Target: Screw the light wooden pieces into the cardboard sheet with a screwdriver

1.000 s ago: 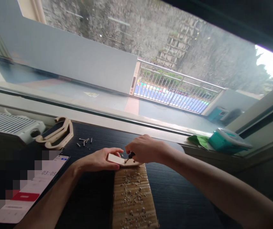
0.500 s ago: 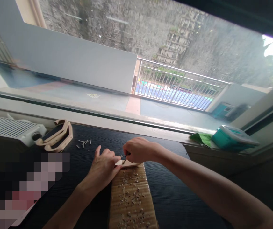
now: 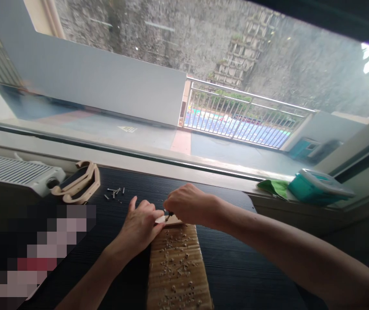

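Observation:
A pale wooden piece (image 3: 175, 221) lies across the far end of a brown corrugated cardboard block (image 3: 181, 269), whose top is peppered with small holes and crumbs. My left hand (image 3: 143, 221) presses its thumb and fingers on the left end of the wood; the little finger sticks up. Above the same wood, my right hand (image 3: 187, 203) is closed round a small tool (image 3: 168, 216) with a dark handle and a thin brownish tip pointing down at it. Most of the tool is hidden by the fingers, so its exact kind cannot be told.
Several small metal pins or screws (image 3: 115, 192) lie on the dark table (image 3: 236, 245). Curved wooden hook-shaped pieces (image 3: 82, 185) sit at the left, near a white radiator (image 3: 19, 172). On the sill are a green cloth (image 3: 274, 188) and a teal box (image 3: 316, 189). A pixelated patch covers the lower left.
My right hand has turned at the wrist and shifted slightly left and up. The left hand keeps its hold on the wood. The view has moved a little.

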### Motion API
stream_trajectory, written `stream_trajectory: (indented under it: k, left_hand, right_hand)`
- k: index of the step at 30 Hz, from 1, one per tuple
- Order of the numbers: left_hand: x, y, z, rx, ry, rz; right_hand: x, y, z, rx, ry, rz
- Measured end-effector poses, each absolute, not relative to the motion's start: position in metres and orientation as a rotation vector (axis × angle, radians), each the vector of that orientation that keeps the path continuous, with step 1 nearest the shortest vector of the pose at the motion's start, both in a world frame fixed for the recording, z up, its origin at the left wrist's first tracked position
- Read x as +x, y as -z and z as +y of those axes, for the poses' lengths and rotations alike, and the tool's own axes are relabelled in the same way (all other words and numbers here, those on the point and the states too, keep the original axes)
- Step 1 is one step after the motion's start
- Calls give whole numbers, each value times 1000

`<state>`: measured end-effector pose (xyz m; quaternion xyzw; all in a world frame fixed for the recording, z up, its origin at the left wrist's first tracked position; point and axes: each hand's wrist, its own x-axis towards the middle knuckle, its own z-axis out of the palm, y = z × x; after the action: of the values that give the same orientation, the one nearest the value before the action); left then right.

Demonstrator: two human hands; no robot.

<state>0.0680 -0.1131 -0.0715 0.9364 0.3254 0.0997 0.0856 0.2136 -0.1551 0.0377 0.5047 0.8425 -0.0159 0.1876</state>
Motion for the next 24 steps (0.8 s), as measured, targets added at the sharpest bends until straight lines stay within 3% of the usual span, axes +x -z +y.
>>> stream_trajectory:
  k: [13, 24]
  left_hand:
    - [69, 72, -114, 2799, -288, 980]
    - [68, 77, -113, 2802, -330, 954]
  right_hand:
    - [220, -28, -148, 1678, 196, 2262]
    - [206, -33, -157, 1444, 99, 2387]
